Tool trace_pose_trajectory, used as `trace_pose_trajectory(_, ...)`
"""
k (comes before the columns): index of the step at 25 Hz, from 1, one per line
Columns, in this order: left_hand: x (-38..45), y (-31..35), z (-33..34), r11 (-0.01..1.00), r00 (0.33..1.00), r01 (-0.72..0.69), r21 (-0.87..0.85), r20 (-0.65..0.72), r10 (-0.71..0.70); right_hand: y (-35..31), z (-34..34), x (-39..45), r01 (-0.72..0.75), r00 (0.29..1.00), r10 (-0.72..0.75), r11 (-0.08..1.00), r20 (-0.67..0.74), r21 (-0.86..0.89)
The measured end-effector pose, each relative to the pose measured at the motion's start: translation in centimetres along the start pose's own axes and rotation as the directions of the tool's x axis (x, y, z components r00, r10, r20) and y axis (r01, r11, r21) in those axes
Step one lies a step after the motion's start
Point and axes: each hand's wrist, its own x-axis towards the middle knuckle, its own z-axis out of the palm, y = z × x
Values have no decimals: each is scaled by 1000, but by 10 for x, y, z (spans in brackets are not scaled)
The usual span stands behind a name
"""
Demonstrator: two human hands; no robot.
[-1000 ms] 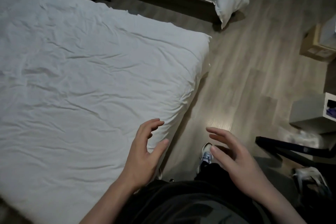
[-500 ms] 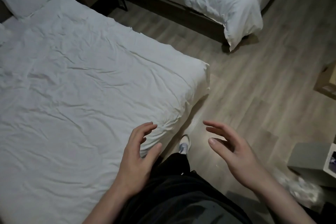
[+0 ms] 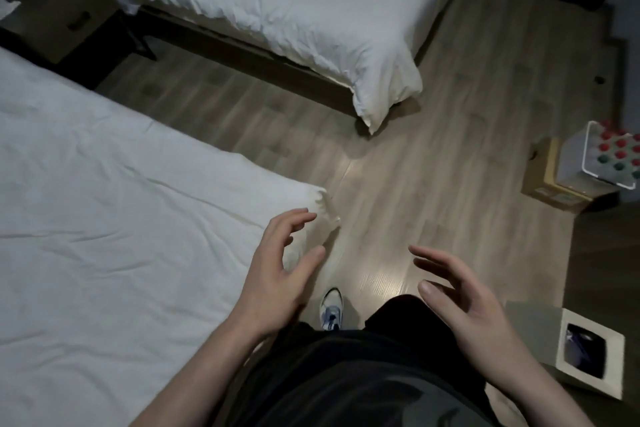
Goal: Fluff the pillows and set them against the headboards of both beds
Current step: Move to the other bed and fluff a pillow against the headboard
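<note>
The near bed (image 3: pixel 114 225) with a wrinkled white sheet fills the left side. A second bed (image 3: pixel 277 0) with a white duvet lies across the top. No pillow shows in the current view, and neither headboard is visible. My left hand (image 3: pixel 277 274) hovers over the near bed's foot corner, fingers loosely curved, holding nothing. My right hand (image 3: pixel 457 298) hangs over the wooden floor, fingers relaxed and empty. The hands are apart, palms facing each other.
A wooden-floor aisle (image 3: pixel 398 166) runs between the beds. A nightstand (image 3: pixel 59 14) stands at the top left. A cardboard box (image 3: pixel 550 180) with a white tray of red and green caps (image 3: pixel 613 156) sits right. A white box (image 3: pixel 588 354) lies at lower right.
The view has swung right and forward along the near bed's foot; the pillow seen at top left has left the frame and more of the second bed shows. Both hands stay empty.
</note>
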Motion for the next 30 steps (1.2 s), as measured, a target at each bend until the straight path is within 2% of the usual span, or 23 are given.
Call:
trace_pose_trajectory(5,94,19,38,1000,999,23,3,46,-23,-16,-53,104,3,1000,-4,1000,21,16)
trace_pose_trajectory(13,256,72,121,995,985,100,26,-146,-96,-61,-185,307,81,979,-76,997,189,-14)
trace_pose_trajectory(18,334,103,159,990,965,137,15,-228,-130,-96,-235,418,141,938,-117,989,326,-49)
trace_pose_trajectory(23,428,104,166,990,961,142,2,-240,-137,-113,-252,508,104,937,-78,993,340,-59)
trace_pose_trajectory(30,602,101,131,997,976,76,-11,-205,-77,-158,-262,632,65,968,-57,997,243,-27)
